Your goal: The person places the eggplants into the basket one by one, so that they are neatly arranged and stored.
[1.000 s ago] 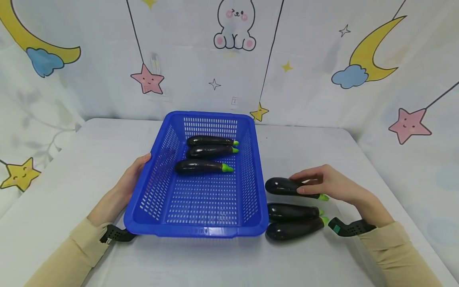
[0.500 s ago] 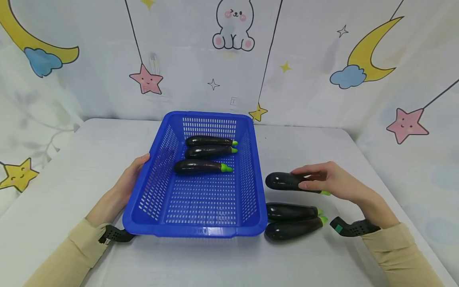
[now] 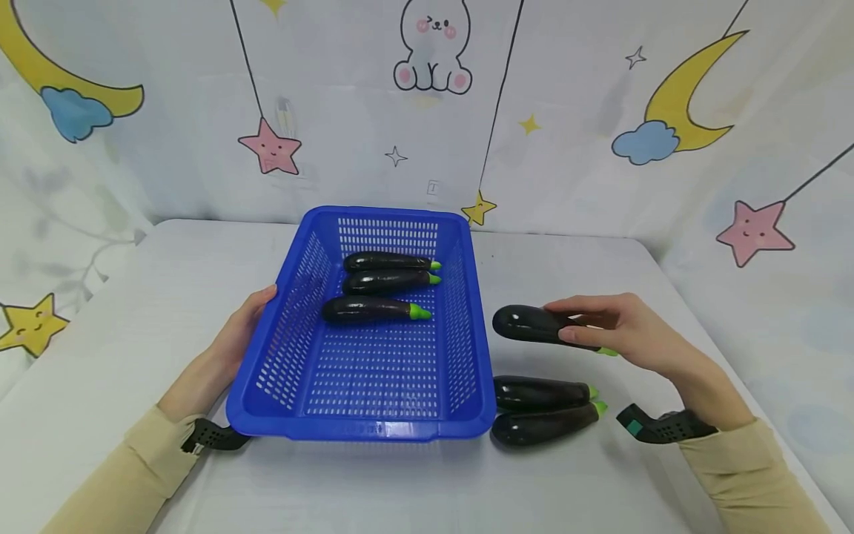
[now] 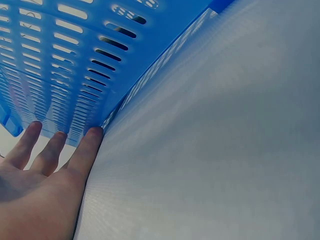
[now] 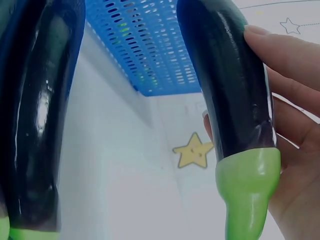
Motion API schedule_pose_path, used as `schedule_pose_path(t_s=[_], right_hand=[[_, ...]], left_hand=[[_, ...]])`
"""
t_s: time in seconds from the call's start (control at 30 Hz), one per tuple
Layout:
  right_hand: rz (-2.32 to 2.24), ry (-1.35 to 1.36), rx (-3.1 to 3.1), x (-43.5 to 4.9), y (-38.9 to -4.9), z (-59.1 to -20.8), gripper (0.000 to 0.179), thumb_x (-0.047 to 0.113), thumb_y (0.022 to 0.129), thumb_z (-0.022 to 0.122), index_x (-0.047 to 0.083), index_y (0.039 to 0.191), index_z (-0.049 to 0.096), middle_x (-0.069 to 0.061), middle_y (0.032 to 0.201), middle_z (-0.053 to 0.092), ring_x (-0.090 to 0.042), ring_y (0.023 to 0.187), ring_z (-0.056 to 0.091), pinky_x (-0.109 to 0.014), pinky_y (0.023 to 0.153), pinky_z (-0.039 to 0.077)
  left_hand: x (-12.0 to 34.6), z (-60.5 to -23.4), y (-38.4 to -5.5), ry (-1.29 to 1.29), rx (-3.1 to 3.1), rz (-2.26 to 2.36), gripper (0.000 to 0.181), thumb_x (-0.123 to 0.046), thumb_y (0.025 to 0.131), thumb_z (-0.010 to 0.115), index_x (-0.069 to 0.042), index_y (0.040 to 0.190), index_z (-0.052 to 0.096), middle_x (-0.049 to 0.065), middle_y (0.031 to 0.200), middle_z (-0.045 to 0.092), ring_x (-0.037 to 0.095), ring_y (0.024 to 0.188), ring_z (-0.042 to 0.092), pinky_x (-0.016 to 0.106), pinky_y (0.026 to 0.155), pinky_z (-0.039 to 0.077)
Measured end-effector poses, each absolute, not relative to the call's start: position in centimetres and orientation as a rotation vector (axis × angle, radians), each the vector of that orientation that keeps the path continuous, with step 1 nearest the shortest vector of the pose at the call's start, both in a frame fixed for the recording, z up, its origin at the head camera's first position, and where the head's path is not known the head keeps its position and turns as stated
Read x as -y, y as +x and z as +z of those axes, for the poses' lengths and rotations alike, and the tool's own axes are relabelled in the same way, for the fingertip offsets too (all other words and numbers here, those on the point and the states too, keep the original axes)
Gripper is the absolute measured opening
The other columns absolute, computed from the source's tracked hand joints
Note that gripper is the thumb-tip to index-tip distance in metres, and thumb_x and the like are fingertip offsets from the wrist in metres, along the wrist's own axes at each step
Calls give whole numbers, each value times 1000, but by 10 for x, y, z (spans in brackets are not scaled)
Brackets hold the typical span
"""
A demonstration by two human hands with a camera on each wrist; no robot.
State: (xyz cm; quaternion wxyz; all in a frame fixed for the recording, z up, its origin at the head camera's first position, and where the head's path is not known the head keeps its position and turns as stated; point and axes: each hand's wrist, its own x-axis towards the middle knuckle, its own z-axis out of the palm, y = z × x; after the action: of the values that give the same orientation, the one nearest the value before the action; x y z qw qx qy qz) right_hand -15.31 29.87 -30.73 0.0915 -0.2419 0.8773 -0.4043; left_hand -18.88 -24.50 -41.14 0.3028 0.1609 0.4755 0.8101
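Observation:
A blue plastic basket (image 3: 373, 386) with slotted walls stands in the middle of the table in the head view, with three dark eggplants (image 3: 367, 310) lying crosswise in its far half. My left hand (image 3: 243, 326) is at the basket's left side; in the left wrist view its fingers (image 4: 82, 155) reach out straight against the slotted outer wall. My right hand (image 3: 617, 326) grips another eggplant (image 3: 527, 323) between thumb and fingers, right of the basket. The right wrist view shows this eggplant's green stem end (image 5: 247, 175) pointing back toward the wrist, with fingers on both sides.
Two more eggplants (image 3: 543, 393) lie side by side on the white tabletop (image 3: 567, 259), close to the basket's right front corner. Behind the table hangs a pale cloth backdrop (image 3: 353, 96) printed with stars, moons and a bear.
My right hand has lifted its eggplant and moved it slightly away from the two others on the table. The left hand and basket keep their places.

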Motion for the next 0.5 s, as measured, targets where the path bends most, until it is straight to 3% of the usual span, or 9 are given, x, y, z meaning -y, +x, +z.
schedule_pose_path(t_s=[0.5], right_hand=[[-1262, -737, -2597, -283, -149, -307, 34, 9, 97, 67, 11, 131, 65, -2, 124, 67, -14, 103, 69, -29, 80, 58]], left_hand=[[247, -411, -188, 429, -1334, 2126, 45, -48, 105, 31, -23, 139, 49, 1, 118, 67, 13, 102, 66, 30, 83, 56]])
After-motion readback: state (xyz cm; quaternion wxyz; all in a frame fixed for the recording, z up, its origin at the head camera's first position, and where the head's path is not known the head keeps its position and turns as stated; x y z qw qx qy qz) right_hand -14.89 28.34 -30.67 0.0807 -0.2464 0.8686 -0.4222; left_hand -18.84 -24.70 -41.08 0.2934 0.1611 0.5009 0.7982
